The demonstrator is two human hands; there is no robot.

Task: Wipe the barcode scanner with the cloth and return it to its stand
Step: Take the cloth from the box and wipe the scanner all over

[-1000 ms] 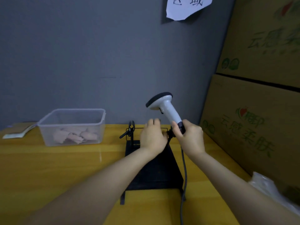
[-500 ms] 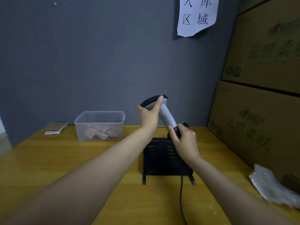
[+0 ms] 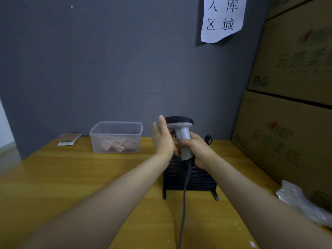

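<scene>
Scanner (image 3: 180,133) held upright above its black stand (image 3: 189,178) near the bench's far edge, right hand (image 3: 196,150) gripping the handle, left hand (image 3: 162,139) open beside the head: lifted clear, and wiping next needs the cloth (image 3: 116,145) from the tub.

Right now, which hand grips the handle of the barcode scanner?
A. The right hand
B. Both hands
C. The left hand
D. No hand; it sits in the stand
A: the right hand wraps the barcode scanner handle, while the left hand is open beside it.
</scene>
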